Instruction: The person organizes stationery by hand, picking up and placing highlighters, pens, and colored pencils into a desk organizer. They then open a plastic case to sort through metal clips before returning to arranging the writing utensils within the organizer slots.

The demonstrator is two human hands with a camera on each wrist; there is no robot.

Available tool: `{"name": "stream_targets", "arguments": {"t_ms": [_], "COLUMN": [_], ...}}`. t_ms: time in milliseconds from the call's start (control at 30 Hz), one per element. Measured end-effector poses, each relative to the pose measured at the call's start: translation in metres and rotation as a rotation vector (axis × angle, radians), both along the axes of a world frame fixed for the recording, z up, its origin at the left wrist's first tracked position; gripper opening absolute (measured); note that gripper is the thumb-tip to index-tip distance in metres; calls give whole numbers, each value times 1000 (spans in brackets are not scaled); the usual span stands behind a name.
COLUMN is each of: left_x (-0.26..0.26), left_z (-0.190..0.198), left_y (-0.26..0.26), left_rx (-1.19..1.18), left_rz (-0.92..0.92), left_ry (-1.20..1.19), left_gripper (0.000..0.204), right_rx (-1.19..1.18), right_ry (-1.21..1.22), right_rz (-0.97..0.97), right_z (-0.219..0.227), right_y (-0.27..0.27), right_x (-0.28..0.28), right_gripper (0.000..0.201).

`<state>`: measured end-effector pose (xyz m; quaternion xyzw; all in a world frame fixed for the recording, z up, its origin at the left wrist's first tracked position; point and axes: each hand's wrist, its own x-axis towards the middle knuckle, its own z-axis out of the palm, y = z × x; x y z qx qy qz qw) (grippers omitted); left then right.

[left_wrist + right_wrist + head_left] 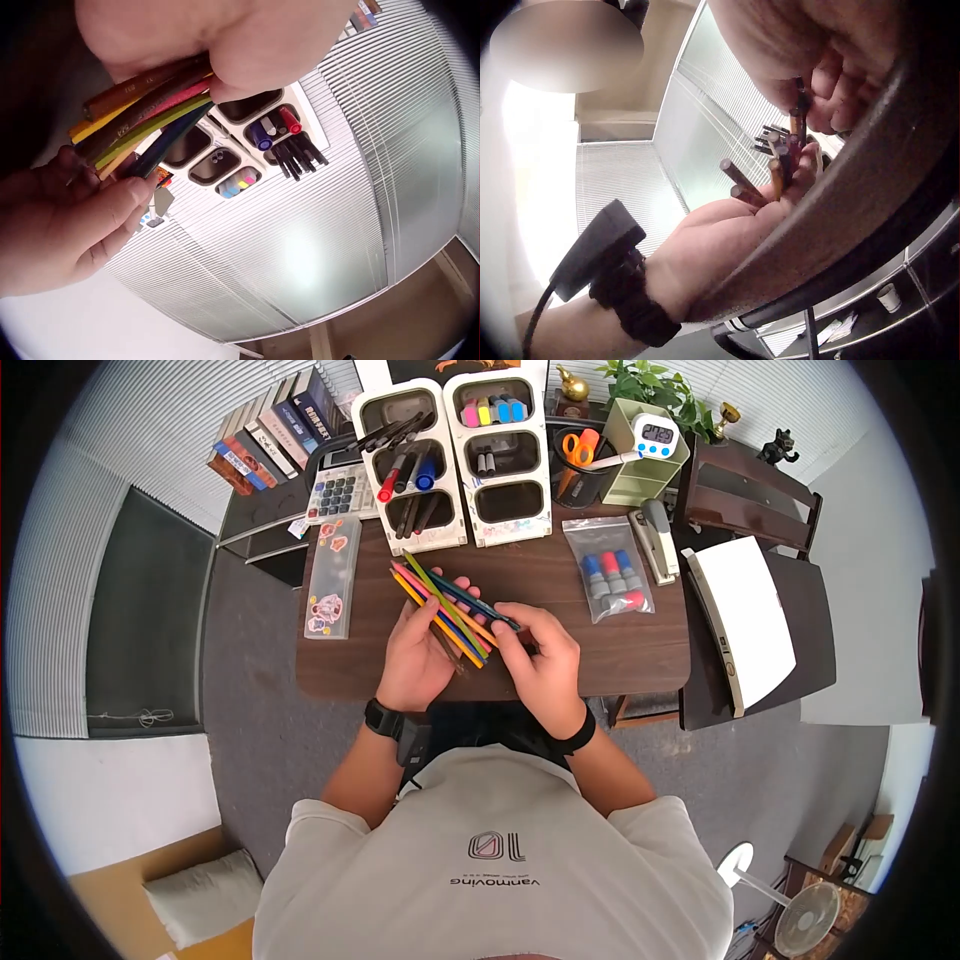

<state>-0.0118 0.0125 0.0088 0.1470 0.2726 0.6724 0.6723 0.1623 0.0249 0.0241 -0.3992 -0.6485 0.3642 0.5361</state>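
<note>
A bundle of colored pencils [455, 622], in yellow, pink, green, blue and brown, lies across the left hand [418, 660], whose thumb and fingers hold it above the table's near edge. The right hand [545, 665] pinches the end of a dark green pencil [470, 600] on the bundle's right side. In the left wrist view the pencils [142, 120] fan out between both hands, with the right thumb and fingertips at the dark pencil. The right wrist view shows several pencil ends [778, 176] sticking out of the left hand [727, 232].
Two white organizers [410, 470] with pens and markers stand at the back of the table [520, 665]. A sticker-covered case [332, 580] lies left; a bag of markers [610, 575] and a stapler [655, 540] lie right. Behind are a pen cup [580, 485] and green holder [640, 470].
</note>
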Motion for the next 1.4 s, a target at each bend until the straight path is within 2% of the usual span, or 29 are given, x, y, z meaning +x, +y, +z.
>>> {"name": "stream_targets", "arguments": {"t_ms": [133,200,233,300,333,367,433,467,567,700,767,900,967,1033,1100,1133,1200,1233,1300,1400], "left_x": [-1,-1,0,1,2,2,1,1,-1,0,0,-1,-3,-3,-5,-5,-4,-4,-4,-4], "left_z": [-3,-1,3,9,11,12,9,8,4,4,4,4,1,0,-1,-2,-1,-1,1,1], "left_y": [-1,-2,-3,-4,-4,-4,-3,-3,-4,-6,-8,-7,-7,-7,-6,-6,-6,-6,-6,-6], "left_rx": [-17,-45,-61,-74,-80,-85,-82,-81,-69,-62,-61,-55,-36,-36,-37,-37,-35,-49,-56,-36], "left_rz": [-13,-15,-22,-35,-34,-35,-48,-48,-47,-43,-35,-44,-57,-62,-74,-72,-75,-66,-55,-62], "left_ry": [49,60,54,47,65,86,87,85,59,55,37,33,-1,-1,5,0,-4,-11,-17,-18], "left_gripper": [41,43,44,46,47,49,49,49,49,48,48,47,46,46,45,45,45,45,45,45], "right_rx": [118,12,8,48,127,128,389,384,484,446,341,345,315,321,465,464,497,500,468,448], "right_ry": [-5,97,187,218,65,66,-140,-181,-387,-374,-396,-397,-390,-369,-417,-415,-504,-503,-500,-477], "right_rz": [23,-96,-136,-242,-325,-336,-412,-423,-240,-172,-156,-151,-83,-68,-35,-43,43,40,164,171], "right_z": [-6,-3,3,13,15,19,33,44,49,45,46,34,32,39,46,47,44,42,38,36], "right_y": [1,-2,0,9,16,24,38,40,49,40,34,27,27,37,55,65,84,91,101,104], "right_x": [7,15,21,33,42,43,45,39,30,20,21,23,22,20,17,16,12,10,6,4], "right_gripper": [23,24,23,23,23,23,23,23,35,39,38,38,38,37,34,34,30,30,27,29]}}
